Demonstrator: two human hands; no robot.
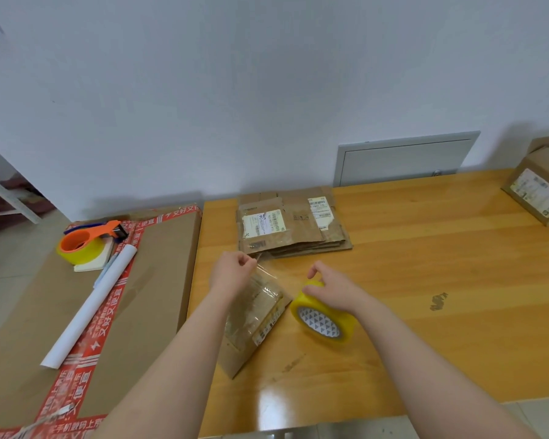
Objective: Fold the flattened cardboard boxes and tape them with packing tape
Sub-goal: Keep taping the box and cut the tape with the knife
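A small cardboard box (254, 321) lies on the wooden table (425, 280) between my forearms, partly under my left arm. My left hand (233, 274) pinches the free end of a clear strip of tape (279, 274) above the box's far end. That strip runs right to a yellow tape roll (324, 318), which stands on edge on the table. My right hand (330, 288) grips the roll from above. A stack of flattened cardboard boxes (292, 226) with shipping labels lies farther back, near the wall.
A large cardboard carton with red printed tape (86, 312) sits at the left, carrying an orange tape dispenser (89, 242), a notepad and a white paper roll (89, 308). An open cardboard box (542, 188) stands at the table's far right. A white wall hatch (403, 160) is behind.
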